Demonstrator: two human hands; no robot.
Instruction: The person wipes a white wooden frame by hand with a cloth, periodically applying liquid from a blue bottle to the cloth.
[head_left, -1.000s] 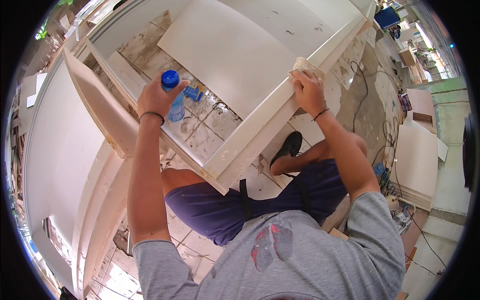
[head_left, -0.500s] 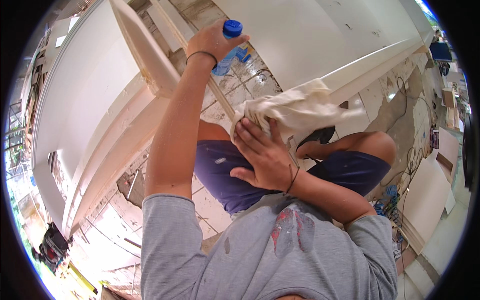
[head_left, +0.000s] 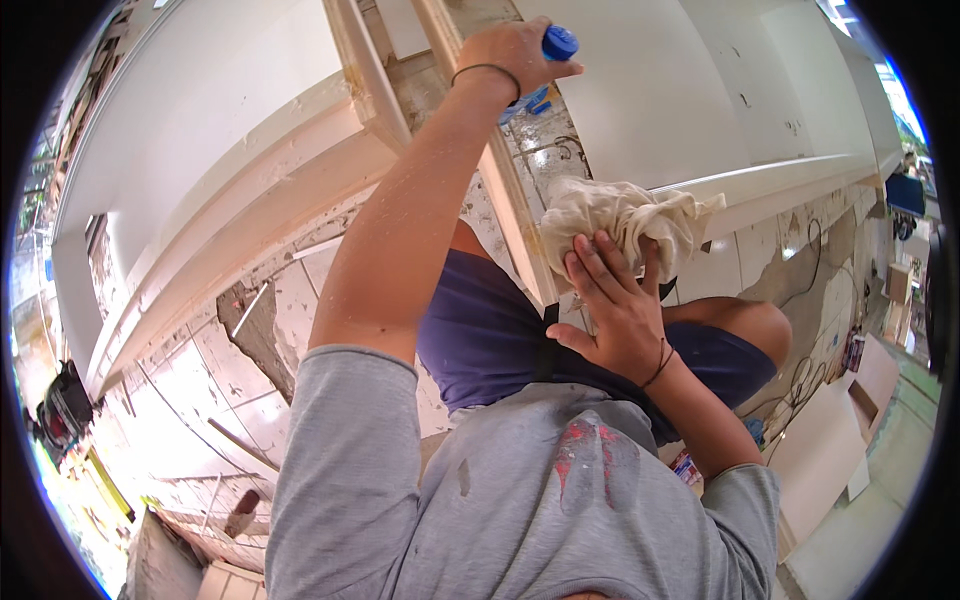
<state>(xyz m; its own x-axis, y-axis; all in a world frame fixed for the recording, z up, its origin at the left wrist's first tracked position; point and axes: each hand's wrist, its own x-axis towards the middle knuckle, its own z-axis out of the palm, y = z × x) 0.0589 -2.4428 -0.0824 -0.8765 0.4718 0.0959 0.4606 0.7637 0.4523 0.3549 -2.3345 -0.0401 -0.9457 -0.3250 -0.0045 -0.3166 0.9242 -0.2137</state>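
My left hand (head_left: 503,58), reaching up and away from me, is wrapped round a clear plastic bottle with a blue cap (head_left: 560,43). Much of the bottle is hidden behind the hand and wrist. A bunched cream cloth (head_left: 615,215) is in my right hand (head_left: 622,318), whose fingers lie against its near side with the thumb out to the left. The cloth is beside the near end of a narrow wooden board (head_left: 512,215), which runs away from me under my left wrist; whether they touch I cannot tell.
A large white panel with a raised edge (head_left: 760,190) stands at the right. Pale curved wooden framing (head_left: 260,190) fills the left. Below is a stained tiled floor (head_left: 240,400), with loose boards (head_left: 820,460) and cables at the right.
My right hand and the cloth have moved right, off the board's near end, and the cloth is more bunched. The left hand with the bottle has shifted up and right in view.
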